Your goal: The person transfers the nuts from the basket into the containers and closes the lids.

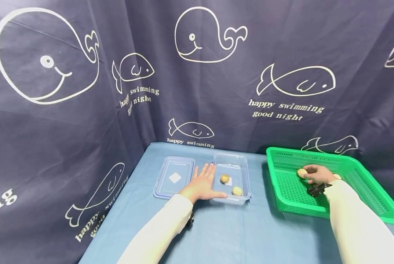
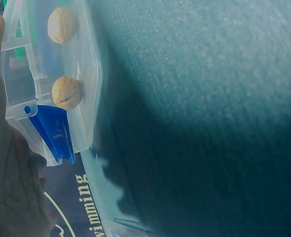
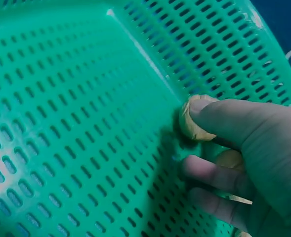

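My left hand rests with spread fingers along the left side of a clear plastic box, its thumb reaching over the near rim. Inside the box lie a darker walnut and a paler walnut. A blue latch hangs on the box wall beside the palm in the left wrist view. Over in the green basket, my right hand pinches a walnut between thumb and fingers, close to the basket floor. Another walnut shows partly behind those fingers.
The box's lid, flat with a blue-tinted rim, lies on the blue tablecloth left of the box. A dark curtain printed with whales and fish hangs behind the table and along its left side.
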Available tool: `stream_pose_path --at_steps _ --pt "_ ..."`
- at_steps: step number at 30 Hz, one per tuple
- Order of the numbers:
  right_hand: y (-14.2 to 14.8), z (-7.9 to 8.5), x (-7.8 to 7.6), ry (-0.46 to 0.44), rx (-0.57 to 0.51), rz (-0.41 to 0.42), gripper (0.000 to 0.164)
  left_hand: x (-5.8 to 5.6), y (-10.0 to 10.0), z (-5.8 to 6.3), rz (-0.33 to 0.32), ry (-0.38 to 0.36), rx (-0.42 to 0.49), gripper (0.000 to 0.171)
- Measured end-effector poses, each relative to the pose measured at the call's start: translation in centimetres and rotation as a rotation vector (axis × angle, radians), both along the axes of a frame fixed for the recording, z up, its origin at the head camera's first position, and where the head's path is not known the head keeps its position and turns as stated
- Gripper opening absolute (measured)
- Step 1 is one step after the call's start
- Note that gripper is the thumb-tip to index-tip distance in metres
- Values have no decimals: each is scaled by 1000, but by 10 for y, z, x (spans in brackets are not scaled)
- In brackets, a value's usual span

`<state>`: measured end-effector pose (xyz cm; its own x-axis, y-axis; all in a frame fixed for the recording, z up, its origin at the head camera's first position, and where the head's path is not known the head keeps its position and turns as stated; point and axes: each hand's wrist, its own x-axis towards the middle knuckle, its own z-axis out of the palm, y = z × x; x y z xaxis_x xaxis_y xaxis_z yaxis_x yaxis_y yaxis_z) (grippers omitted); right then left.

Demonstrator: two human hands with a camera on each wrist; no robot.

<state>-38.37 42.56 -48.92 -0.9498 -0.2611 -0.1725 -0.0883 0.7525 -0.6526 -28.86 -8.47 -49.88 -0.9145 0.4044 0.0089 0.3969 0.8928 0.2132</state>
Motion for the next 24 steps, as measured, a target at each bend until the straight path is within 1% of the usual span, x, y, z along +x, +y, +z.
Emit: stream_pose_path --at_steps 4,7,10,13,17,20,24 --pt "3 -3 -3 19 -4 36 59 0 2 4 -5 13 -1 128" --pt "3 -4 -4 19 -29 40 57 2 3 8 2 -1 7 126" --pt "3 -5 -3 7 -30 49 55 4 3 10 4 -11 -4 126" --pt "1 -2 1 -20 -13 20 54 5 3 8 -1 -3 -18 126" --pt "-4 3 4 -29 -2 -9 46 3 3 6 -2 9 -29 125" --pt "-7 4 4 -34 -9 -4 42 4 2 5 1 4 -45 125" --pt "-8 7 4 -42 -14 -13 43 5 2 6 -1 10 -39 125"
